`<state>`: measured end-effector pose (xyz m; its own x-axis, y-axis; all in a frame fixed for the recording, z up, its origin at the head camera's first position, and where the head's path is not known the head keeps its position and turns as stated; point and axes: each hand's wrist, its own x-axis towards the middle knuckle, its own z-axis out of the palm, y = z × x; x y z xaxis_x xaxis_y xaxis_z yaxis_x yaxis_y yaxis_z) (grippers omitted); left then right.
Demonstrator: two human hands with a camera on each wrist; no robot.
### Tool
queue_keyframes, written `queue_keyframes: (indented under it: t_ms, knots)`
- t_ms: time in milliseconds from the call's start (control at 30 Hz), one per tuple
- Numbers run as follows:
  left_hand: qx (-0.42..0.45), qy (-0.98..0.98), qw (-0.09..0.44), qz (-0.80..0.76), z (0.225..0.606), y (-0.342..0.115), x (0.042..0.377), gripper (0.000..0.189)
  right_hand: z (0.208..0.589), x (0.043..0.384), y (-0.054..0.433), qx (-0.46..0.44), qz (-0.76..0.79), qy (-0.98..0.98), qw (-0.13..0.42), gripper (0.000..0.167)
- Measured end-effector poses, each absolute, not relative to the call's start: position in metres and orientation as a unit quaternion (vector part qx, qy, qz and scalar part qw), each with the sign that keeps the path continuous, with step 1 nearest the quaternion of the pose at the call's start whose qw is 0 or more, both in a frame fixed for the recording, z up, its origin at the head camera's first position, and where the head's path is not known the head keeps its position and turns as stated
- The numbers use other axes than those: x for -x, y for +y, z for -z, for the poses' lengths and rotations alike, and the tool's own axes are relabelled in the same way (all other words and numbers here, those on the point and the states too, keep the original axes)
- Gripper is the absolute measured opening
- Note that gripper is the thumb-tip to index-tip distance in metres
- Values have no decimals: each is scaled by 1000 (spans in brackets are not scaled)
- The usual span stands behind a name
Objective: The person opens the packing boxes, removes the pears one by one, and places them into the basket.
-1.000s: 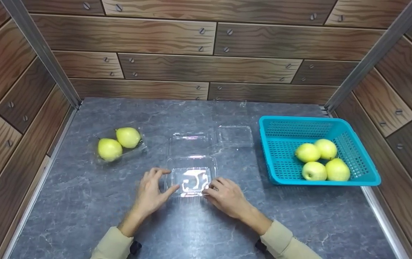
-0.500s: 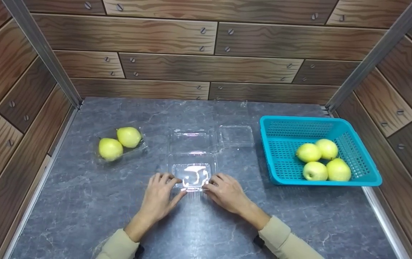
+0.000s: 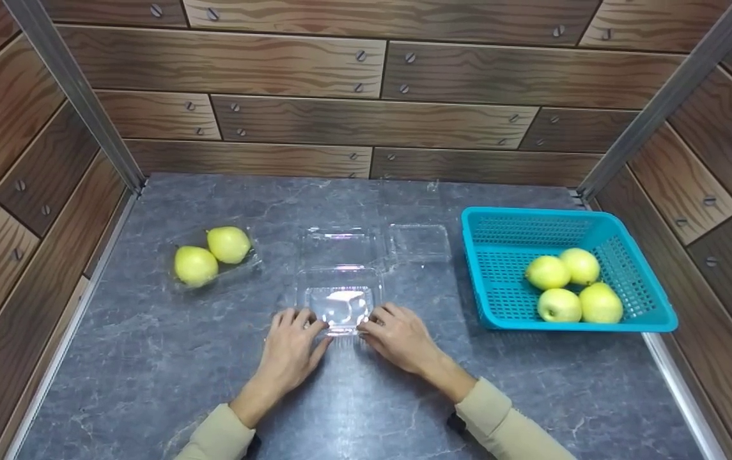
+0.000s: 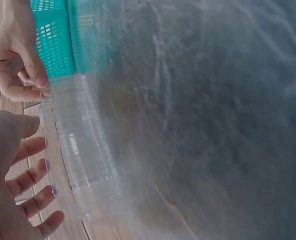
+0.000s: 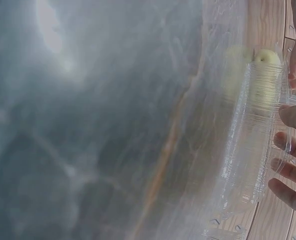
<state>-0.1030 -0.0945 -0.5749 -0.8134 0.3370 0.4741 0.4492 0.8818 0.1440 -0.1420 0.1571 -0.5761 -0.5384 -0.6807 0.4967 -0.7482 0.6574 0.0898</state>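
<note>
1. Head: left of the teal basket [image 3: 570,326], the left hand [image 3: 289,351] and right hand [image 3: 401,338] pinch the clear container [image 3: 345,306]; level handling should suit it.
2. Left wrist: right hand grips the corner nearer the teal basket; best done lightly.
3. Right wrist: left hand, farther from it, should match pressure.

A plain, pale beige fabric sleeve [image 3: 217,436] with a loose, rounded cuff shows at the bottom of the head view, left of centre; a matching pale beige right sleeve [image 3: 511,418] fills the lower right, a crease or seam crossing it near the cuff. A small black object [image 3: 455,421], partly hidden, sits under the right cuff. Both hands [image 3: 290,348] are bare.
</note>
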Motion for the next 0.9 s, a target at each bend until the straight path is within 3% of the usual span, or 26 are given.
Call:
queue_keyframes:
  t_ms: [333, 900]
  knots:
    - [210, -934, 266, 113, 581, -93, 113, 13, 576, 152, 156, -415, -66, -870, 258, 16]
    - [210, -940, 248, 108, 579, -92, 138, 14, 570, 174, 154, -412, -40, -879, 235, 12]
